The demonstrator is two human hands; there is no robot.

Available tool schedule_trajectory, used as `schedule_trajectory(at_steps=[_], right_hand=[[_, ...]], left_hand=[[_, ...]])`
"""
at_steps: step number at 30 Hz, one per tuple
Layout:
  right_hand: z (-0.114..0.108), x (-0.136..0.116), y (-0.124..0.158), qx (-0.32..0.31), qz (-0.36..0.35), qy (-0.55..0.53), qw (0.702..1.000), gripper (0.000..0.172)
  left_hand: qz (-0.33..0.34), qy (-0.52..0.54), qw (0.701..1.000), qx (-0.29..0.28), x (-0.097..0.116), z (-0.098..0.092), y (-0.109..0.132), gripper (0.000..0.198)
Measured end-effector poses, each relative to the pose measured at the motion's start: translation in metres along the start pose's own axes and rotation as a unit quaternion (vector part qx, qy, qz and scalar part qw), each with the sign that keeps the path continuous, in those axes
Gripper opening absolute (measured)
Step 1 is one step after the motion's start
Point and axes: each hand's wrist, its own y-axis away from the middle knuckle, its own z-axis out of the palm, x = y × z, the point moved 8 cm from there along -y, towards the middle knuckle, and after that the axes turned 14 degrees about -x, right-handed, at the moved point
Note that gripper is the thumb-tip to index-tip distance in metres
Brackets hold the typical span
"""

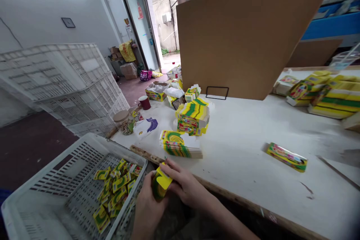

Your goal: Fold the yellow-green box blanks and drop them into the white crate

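Note:
Between my two hands is a small yellow and green cardboard box [164, 180] with a flap standing out at its top. My left hand [149, 198] is closed around the lower body of the box. The fingers of my right hand [180, 180] grip it at the upper right, by the flap. Both hands are just off the table's front edge. Beyond them on the table lies a stack of flattened yellow cartons [180, 144]. To the left, a grey plastic crate [84, 165] contains many small yellow boxes [116, 187].
More carton stacks stand behind [194, 114] and at the far right [334, 95]. A single long carton [287, 156] lies on the white table [236, 138]. A red mug [144, 102] and a lidded jar [123, 123] sit at the left. A large cardboard sheet [239, 37] stands upright behind.

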Motion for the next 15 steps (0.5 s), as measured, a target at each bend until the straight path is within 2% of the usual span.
schedule_trajectory(at_steps=[3,6,8,10,11,13,15], right_hand=[[-0.006,-0.008,0.001,-0.061,-0.01,0.026,0.998,0.037],[-0.011,-0.018,-0.001,-0.111,-0.028,0.019,0.993,0.026],[-0.014,-0.017,-0.003,-0.102,-0.014,0.006,0.995,0.025],[-0.014,-0.012,-0.004,-0.064,0.005,-0.012,0.998,0.026],[-0.013,-0.011,-0.005,-0.048,0.004,-0.021,0.999,0.032],[-0.012,-0.009,-0.007,-0.027,-0.016,-0.041,0.999,0.057],[-0.024,-0.004,-0.011,0.019,-0.012,-0.029,0.999,0.074]], left_hand=[[0.012,0.017,0.998,-0.067,0.002,-0.004,0.001,0.048],[0.014,0.028,0.994,-0.103,0.005,-0.006,0.0,0.051],[0.018,0.023,0.994,-0.106,0.01,-0.006,-0.001,0.05],[0.023,0.023,0.994,-0.101,0.012,-0.004,-0.001,0.049],[0.024,0.034,0.995,-0.095,0.012,-0.003,-0.001,0.05],[0.011,0.065,0.997,-0.049,0.005,-0.011,-0.001,0.05],[-0.017,0.083,0.994,0.071,-0.011,-0.035,0.003,0.057]])
